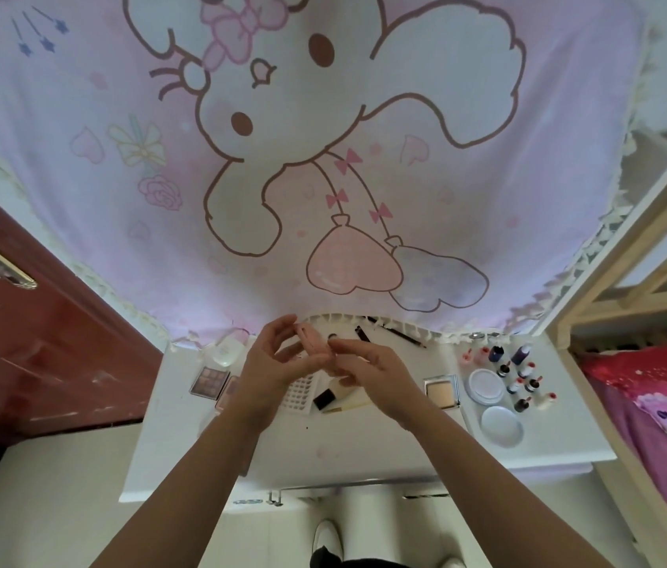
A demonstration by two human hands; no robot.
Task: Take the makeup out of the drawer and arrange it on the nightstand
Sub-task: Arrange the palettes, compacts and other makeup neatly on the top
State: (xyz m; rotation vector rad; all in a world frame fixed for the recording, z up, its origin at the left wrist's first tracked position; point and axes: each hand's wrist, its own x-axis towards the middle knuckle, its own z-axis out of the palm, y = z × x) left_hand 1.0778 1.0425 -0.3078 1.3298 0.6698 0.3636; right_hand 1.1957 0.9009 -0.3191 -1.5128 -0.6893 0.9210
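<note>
Two hands, one pink makeup piece over the nightstand

Both hands meet above the middle of the white nightstand (364, 453). The left hand (274, 362) has its fingers loosely curled around a small pink makeup piece (314, 341), while the right hand (368, 368) pinches the near end of it between thumb and fingertips; what kind of item it is cannot be told. Under the wrists lie a white lash tray (301, 393) and a black-capped tube (329, 397). To the left sit an eyeshadow palette (206, 381) and a clear round case (225, 351). To the right are a square powder compact (442, 389), two round white jars (486, 386) and a cluster of small bottles (517, 375). A dark pencil (401, 334) lies along the back edge, below the cartoon wall cloth (323, 157)
</note>
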